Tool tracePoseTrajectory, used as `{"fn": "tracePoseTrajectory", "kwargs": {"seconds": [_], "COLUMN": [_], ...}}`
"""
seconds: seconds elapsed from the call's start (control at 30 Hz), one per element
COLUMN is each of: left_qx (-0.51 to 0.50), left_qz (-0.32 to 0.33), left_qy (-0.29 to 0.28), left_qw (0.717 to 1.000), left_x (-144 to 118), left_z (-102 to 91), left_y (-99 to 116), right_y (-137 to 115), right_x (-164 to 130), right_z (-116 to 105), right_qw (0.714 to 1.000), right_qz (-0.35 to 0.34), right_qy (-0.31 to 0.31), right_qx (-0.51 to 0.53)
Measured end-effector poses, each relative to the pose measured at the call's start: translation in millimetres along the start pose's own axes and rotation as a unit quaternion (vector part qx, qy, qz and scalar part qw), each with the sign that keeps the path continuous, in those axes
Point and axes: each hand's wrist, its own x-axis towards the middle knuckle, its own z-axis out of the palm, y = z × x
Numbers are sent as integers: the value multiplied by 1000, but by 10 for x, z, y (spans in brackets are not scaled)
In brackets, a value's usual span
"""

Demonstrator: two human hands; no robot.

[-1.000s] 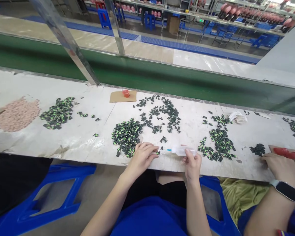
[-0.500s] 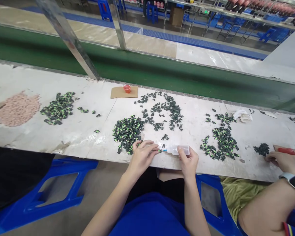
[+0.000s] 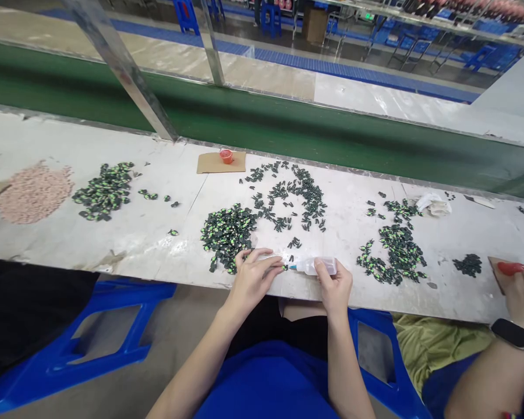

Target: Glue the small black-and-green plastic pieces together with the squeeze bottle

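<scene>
Right hand [image 3: 336, 286] grip clamps glue bottle [image 3: 318, 266]; left hand [image 3: 251, 278] pinches small green-black part [image 3: 284, 267] at nozzle, lower centre, on table [image 3: 135, 233].

Both forearms reach forward to the workbench edge [image 3: 157, 273], left hand [image 3: 251, 279] pinched, fingertips together, right hand [image 3: 337, 288] curled closed beside it.

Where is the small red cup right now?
In the head view, the red cup sits on a cardboard square at the table's far edge, left of centre, beyond the green-black pieces.
</scene>
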Motion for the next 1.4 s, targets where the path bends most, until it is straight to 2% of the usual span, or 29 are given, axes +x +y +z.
{"fn": "tracePoseTrajectory", "kwargs": {"seconds": [0.23, 0.6, 0.83, 1.07, 1.13, 1.3, 1.4], "left_qx": [6, 13, 16, 20, 21, 21, 29], "left_qz": [10, 10, 6, -1, -5, 6, 26], "left_qy": [19, 1, 1, 2, -1, -31, -60], "left_qw": [1000, 1000, 1000, 1000, 1000, 999, 997], "left_x": [3, 8, 15, 12, 10, 40, 108], "left_z": [11, -12, -24, -7, -4, -38, -77], "left_y": [3, 16, 31, 33, 32, 21, 24], "right_y": [3, 9, 18, 14, 42, 113, 93], "right_x": [1, -3, 8, 6, 7, 66, 133], "right_z": [3, 5, -4, 4, -10, -127, -197], "right_qw": [1000, 1000, 1000, 1000, 999, 984, 982], "right_qz": [1, -1, -1, 0, 7, 32, 8], "right_qy": [1, 27, -1, 8, 13, 28, 37], "right_qx": [1, -13, -2, 3, 29, 171, 185]}}
